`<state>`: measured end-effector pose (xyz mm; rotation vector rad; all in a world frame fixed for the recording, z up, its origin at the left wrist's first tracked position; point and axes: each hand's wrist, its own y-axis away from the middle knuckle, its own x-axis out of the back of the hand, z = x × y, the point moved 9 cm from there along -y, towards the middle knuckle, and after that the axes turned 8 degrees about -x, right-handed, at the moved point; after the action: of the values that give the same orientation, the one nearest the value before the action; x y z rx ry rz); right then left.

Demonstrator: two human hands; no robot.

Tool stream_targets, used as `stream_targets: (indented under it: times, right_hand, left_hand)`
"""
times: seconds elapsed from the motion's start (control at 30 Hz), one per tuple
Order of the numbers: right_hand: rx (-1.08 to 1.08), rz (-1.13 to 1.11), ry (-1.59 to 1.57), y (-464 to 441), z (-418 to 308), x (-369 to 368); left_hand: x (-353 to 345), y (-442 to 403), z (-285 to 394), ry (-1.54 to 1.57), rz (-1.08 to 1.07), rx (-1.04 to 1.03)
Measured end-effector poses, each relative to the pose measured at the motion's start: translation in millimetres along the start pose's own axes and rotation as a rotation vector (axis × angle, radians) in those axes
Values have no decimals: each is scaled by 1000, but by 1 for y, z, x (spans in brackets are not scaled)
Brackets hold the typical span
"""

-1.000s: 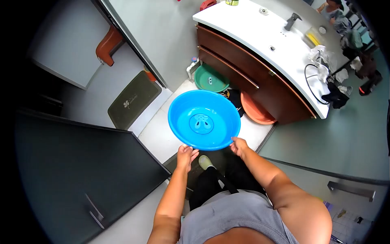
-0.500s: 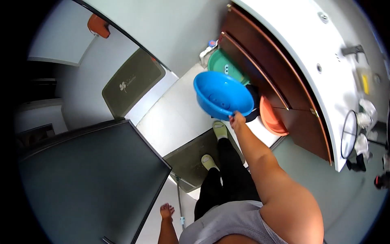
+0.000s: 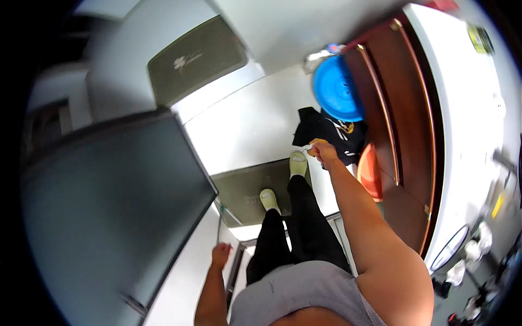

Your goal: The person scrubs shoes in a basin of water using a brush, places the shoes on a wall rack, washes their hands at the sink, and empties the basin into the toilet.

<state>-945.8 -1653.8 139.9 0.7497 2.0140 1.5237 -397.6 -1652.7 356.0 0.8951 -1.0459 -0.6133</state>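
My right hand [image 3: 324,152] is closed, fingers pinched on something small and yellowish that I cannot make out. Just beyond it, dark clothing [image 3: 340,137] with white and yellow print lies crumpled on the floor. A round blue basin [image 3: 333,89] rests on the floor against the cabinet, past the clothing. Low on the left, my left hand [image 3: 220,255] hangs with fingers loosely curled and no object visible in it. A thin pole [image 3: 220,224] runs behind that hand; whether they touch is hidden.
An orange basin [image 3: 370,174] sits partly under the brown cabinet [image 3: 394,98], below a white counter [image 3: 462,103]. A dark glass door [image 3: 117,212] stands at left. Under my slippered feet is a dark mat [image 3: 247,193]; another mat [image 3: 197,60] hangs or leans at upper left.
My right hand has let go of the blue basin, which now sits by the cabinet where the green basin showed; the green one is out of sight. More of the dark clothing is exposed.
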Motion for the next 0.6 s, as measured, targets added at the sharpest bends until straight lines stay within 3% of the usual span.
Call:
stream_targets:
  times: [0.03, 0.1, 0.13, 0.17, 0.23, 0.3, 0.37, 0.43, 0.5, 0.57, 0.6]
  right_hand:
    - [7, -61, 196, 4, 8, 2]
    - [8, 161, 123, 17, 19, 18]
    - [140, 214, 273, 5, 18, 35]
    - [278, 267, 415, 1, 15, 42]
    - [240, 421, 498, 67, -10, 41]
    - [351, 432, 722, 80, -27, 42]
    - [345, 390, 706, 59, -32, 57]
    - [287, 365, 713, 147, -76, 3]
    - [413, 296, 842, 147, -98, -13]
    - [560, 212, 1040, 153, -129, -40]
    - [482, 180, 958, 170, -136, -56]
  left_hand:
    - [3, -4, -9, -24, 56, -75]
    - [27, 8, -14, -36, 245, -90]
    - [43, 21, 4, -156, 252, -92]
    - [51, 30, -8, -174, 266, 1]
    - [51, 45, -59, -116, 304, 88]
    - [65, 76, -63, -230, 306, 212]
    - [67, 95, -81, -249, 306, 288]
    - [58, 103, -119, -171, 313, 315]
    - [65, 107, -122, -108, 322, 365]
    - [69, 91, -134, -52, 354, 310]
    - [63, 68, -151, -149, 314, 234]
